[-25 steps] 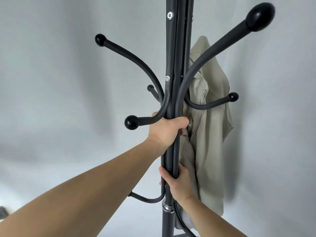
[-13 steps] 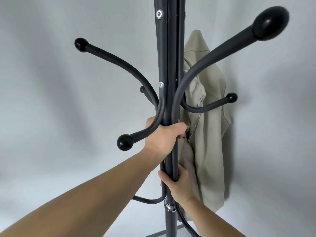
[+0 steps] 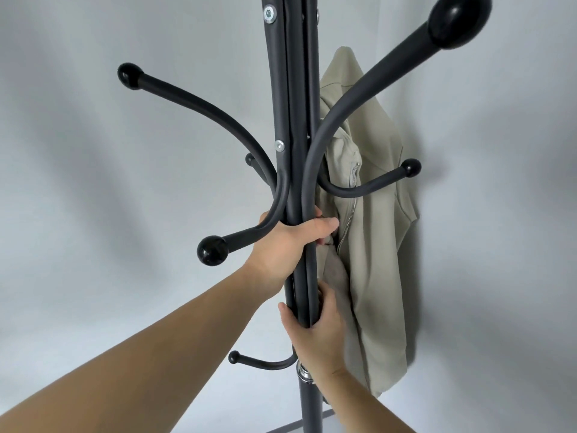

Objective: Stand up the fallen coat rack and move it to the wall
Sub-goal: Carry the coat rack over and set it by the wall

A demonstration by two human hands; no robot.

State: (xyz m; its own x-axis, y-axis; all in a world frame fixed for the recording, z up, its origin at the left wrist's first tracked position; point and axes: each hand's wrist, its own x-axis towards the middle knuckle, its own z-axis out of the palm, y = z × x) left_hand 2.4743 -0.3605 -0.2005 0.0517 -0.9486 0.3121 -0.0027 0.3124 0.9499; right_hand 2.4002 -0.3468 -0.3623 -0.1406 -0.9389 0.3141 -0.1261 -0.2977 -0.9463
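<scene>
The black metal coat rack (image 3: 293, 89) stands upright right in front of me, its pole running from the top edge down past a silver joint near the bottom. Curved hooks with ball tips spread left and right. A beige zip jacket (image 3: 377, 245) hangs on the far right side of the rack, against the wall. My left hand (image 3: 281, 245) is wrapped around the pole just below the hook junction. Lower down, my right hand (image 3: 315, 332) grips the same pole from the right, above the silver joint.
A plain pale grey wall (image 3: 125, 182) fills the background close behind the rack. A strip of grey base or floor (image 3: 331, 425) shows at the bottom edge beside the pole. One large hook (image 3: 452, 20) juts toward me at upper right.
The rack has come closer and shifted slightly in view, its hooks spreading wider toward the frame edges. Both hands keep the same grip on the pole.
</scene>
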